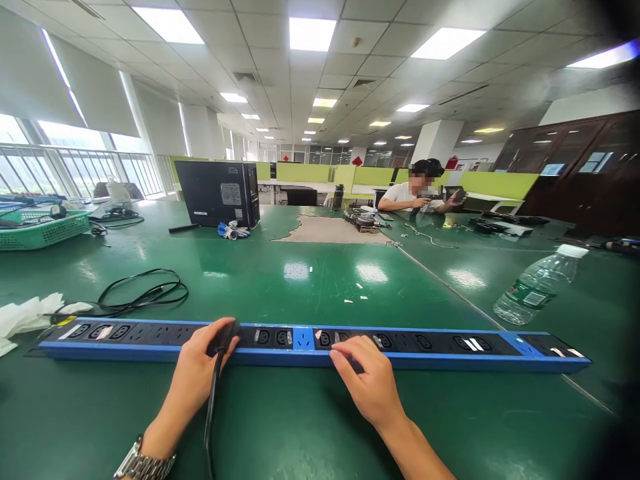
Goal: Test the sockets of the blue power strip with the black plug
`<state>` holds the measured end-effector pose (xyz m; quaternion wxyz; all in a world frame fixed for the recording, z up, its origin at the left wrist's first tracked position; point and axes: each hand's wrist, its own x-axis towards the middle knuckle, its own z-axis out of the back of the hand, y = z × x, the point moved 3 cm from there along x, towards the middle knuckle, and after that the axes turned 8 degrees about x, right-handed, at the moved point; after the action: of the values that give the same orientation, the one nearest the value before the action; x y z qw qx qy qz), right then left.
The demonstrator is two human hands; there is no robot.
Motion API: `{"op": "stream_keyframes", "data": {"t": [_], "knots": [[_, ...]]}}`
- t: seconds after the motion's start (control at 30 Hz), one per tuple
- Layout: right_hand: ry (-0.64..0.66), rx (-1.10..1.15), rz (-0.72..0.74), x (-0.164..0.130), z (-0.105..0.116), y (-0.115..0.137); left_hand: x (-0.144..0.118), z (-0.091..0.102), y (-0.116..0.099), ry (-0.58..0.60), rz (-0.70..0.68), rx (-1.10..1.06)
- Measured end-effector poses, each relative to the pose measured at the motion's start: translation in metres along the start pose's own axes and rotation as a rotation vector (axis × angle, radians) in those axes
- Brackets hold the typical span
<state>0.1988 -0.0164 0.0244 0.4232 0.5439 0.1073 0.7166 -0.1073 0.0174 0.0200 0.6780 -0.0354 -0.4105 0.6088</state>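
My left hand (199,363) has a black plug (231,332) pinched between thumb and fingers, at the power strip (300,360), which lies on the tabletop (310,427) beneath both hands and runs well out past each. I judge the plug light and hard, best held by its moulded body; its cord (212,407), running toward me from that hand, looks bendy but springy enough to tug. The strip should be stiff and fairly heavy, perhaps slick; I'd steady it by its long edges, beside the right hand (367,380). That hand is loosely curled over the strip, and I can't tell whether it holds anything. My left fingers hide the plug's face, so seated or not is unclear; the cord leaves view right of the left wrist.
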Motion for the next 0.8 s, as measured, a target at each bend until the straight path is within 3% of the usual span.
{"op": "stream_keyframes", "data": {"t": [0.27,0.8], "knots": [[-0.012,0.036,-0.033,0.000,0.001,0.001,0.008,-0.006,-0.004,0.147,-0.137,0.100],[-0.026,0.021,-0.064,-0.001,-0.001,0.001,-0.008,-0.012,-0.003,-0.030,-0.246,0.280]]}}
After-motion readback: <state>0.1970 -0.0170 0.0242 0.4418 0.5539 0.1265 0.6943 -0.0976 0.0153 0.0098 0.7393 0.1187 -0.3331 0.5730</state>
